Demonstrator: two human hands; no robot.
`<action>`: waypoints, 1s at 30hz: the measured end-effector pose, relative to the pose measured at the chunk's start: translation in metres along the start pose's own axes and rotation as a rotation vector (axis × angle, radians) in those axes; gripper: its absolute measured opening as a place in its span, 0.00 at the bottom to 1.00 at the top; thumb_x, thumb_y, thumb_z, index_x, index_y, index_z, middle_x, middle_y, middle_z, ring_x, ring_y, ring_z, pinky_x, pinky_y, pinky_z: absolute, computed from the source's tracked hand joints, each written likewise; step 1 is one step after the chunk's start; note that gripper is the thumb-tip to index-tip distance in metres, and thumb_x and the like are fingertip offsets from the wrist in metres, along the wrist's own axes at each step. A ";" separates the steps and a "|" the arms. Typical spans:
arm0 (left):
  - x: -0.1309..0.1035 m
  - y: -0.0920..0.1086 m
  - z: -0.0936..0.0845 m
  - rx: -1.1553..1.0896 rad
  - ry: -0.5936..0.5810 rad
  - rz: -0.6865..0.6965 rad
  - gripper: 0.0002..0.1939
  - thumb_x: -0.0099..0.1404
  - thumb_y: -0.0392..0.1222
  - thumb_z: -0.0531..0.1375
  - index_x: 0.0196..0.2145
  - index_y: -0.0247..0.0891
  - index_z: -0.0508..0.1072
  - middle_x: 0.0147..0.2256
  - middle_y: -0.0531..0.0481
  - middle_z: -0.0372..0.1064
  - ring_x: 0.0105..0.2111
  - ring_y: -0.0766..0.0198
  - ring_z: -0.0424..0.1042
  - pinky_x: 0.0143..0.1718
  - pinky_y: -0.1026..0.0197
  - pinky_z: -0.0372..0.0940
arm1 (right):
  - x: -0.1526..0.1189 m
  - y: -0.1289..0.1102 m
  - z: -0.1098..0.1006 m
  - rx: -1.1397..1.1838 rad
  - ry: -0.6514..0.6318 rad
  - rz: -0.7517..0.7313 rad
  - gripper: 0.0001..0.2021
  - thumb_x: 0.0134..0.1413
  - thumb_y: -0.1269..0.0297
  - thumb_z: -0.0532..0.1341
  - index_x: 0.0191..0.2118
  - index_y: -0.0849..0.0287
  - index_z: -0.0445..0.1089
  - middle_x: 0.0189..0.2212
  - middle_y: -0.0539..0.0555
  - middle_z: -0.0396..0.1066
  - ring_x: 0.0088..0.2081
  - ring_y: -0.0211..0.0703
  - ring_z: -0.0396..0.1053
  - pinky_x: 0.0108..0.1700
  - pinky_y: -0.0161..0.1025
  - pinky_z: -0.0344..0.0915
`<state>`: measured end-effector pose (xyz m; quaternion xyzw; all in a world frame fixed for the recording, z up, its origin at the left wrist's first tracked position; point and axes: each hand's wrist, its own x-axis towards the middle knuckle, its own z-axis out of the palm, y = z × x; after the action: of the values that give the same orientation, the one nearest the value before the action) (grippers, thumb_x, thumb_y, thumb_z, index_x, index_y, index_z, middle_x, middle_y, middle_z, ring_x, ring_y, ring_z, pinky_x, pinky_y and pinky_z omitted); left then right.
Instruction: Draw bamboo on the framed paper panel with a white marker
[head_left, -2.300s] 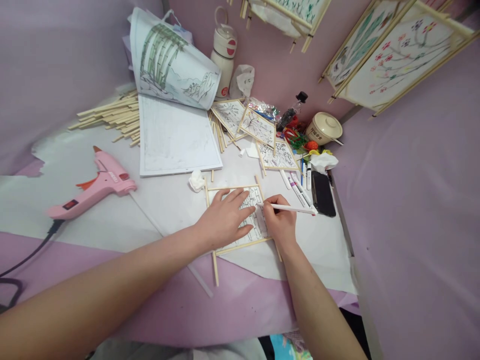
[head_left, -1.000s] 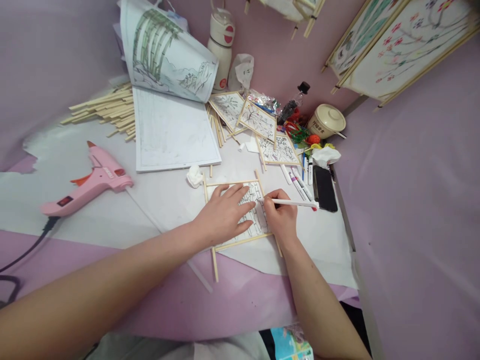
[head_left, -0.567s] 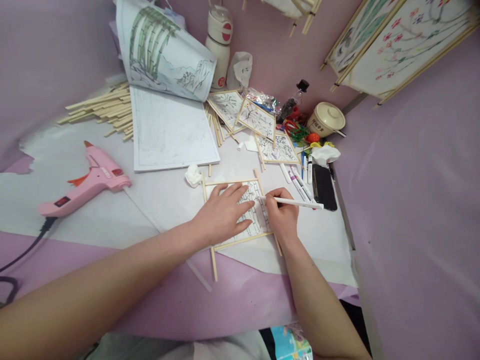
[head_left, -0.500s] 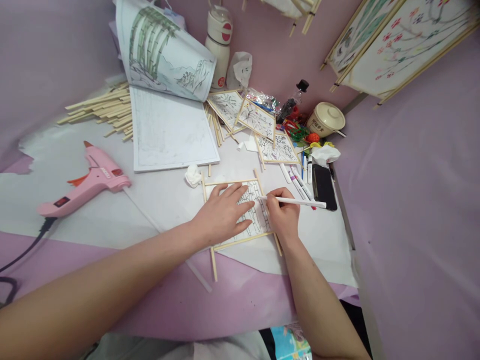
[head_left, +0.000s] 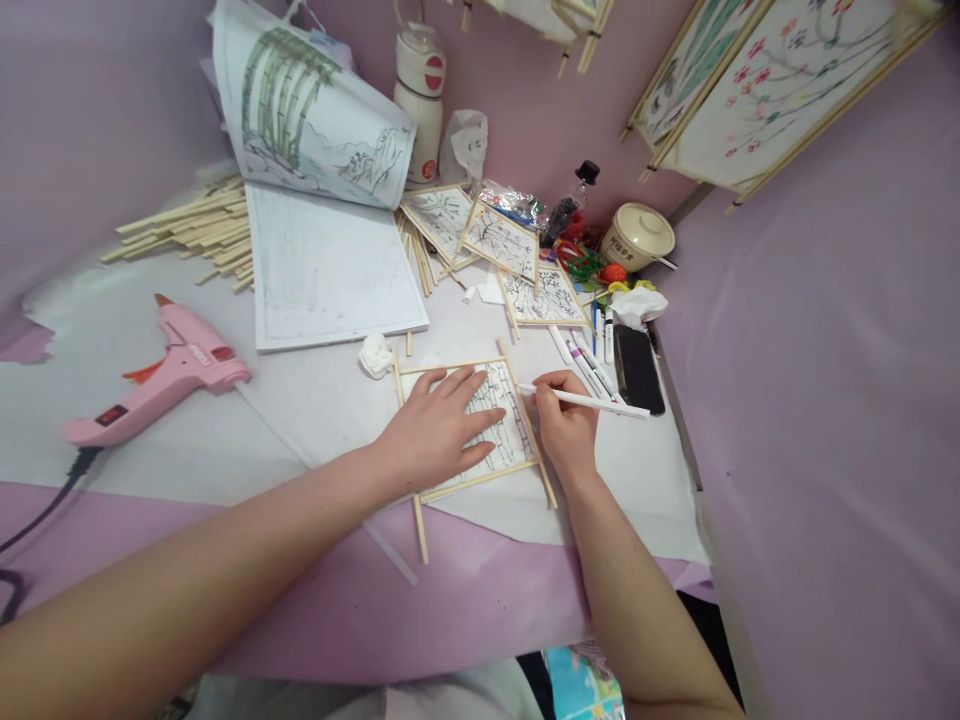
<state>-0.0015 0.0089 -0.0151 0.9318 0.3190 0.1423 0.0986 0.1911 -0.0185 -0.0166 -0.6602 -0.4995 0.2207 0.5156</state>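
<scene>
My left hand (head_left: pixel 439 430) lies with fingers spread on a white panel (head_left: pixel 514 440) framed with thin wooden sticks. Dark bamboo-like line drawing shows on the panel between and beside the fingers. In my right hand (head_left: pixel 566 425) is a white pen (head_left: pixel 600 402), pinched near its left end. The pen's tip is at the right edge of the frame, by the upper right corner, and the hand rests just outside the frame. Part of the panel is hidden beneath my left hand.
A pink glue gun (head_left: pixel 169 370) lies left, beside wooden sticks (head_left: pixel 195 235) and an open sketchbook (head_left: pixel 334 270). Behind are small framed drawings (head_left: pixel 541 295), a bottle (head_left: pixel 420 100) and a lidded pot (head_left: pixel 637 238). Markers (head_left: pixel 589 362) and a phone (head_left: pixel 639 370) lie right.
The pen tip has moved off the drawing to the frame's right edge, and my right hand has shifted slightly right relative to the panel. The whole view has shifted a little.
</scene>
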 end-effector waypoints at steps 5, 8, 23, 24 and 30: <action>-0.001 0.000 0.001 0.007 0.002 0.012 0.19 0.67 0.50 0.58 0.53 0.46 0.73 0.61 0.39 0.60 0.63 0.44 0.55 0.60 0.39 0.50 | 0.002 0.002 -0.001 0.059 0.038 -0.033 0.06 0.54 0.60 0.60 0.34 0.56 0.66 0.26 0.47 0.66 0.27 0.38 0.64 0.33 0.38 0.62; -0.001 -0.001 0.002 0.000 0.016 0.024 0.18 0.67 0.50 0.57 0.52 0.44 0.73 0.60 0.40 0.62 0.62 0.46 0.58 0.60 0.40 0.50 | 0.002 0.002 0.000 0.044 0.009 -0.026 0.07 0.53 0.59 0.61 0.33 0.56 0.66 0.25 0.46 0.66 0.27 0.38 0.63 0.32 0.37 0.61; -0.001 -0.002 0.003 -0.040 0.030 0.030 0.17 0.67 0.48 0.57 0.52 0.45 0.73 0.59 0.47 0.66 0.61 0.46 0.58 0.58 0.40 0.52 | 0.024 -0.007 0.010 0.017 -0.033 0.002 0.06 0.50 0.66 0.57 0.24 0.56 0.63 0.19 0.44 0.63 0.25 0.36 0.61 0.30 0.35 0.59; -0.001 -0.002 0.003 -0.043 0.032 0.027 0.17 0.67 0.48 0.57 0.52 0.45 0.73 0.59 0.48 0.66 0.61 0.46 0.58 0.59 0.41 0.52 | 0.024 -0.005 0.011 -0.001 -0.021 -0.018 0.06 0.50 0.67 0.57 0.24 0.56 0.63 0.19 0.44 0.62 0.25 0.37 0.61 0.30 0.36 0.59; -0.001 -0.002 0.003 -0.041 0.026 0.022 0.18 0.67 0.49 0.57 0.52 0.44 0.72 0.59 0.47 0.65 0.62 0.45 0.57 0.59 0.40 0.51 | 0.021 0.001 0.015 -0.049 -0.065 -0.030 0.05 0.49 0.68 0.56 0.25 0.56 0.63 0.19 0.44 0.63 0.25 0.38 0.61 0.29 0.36 0.58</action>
<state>-0.0027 0.0096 -0.0189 0.9312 0.3069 0.1621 0.1116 0.1877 0.0069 -0.0180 -0.6577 -0.5312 0.2219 0.4859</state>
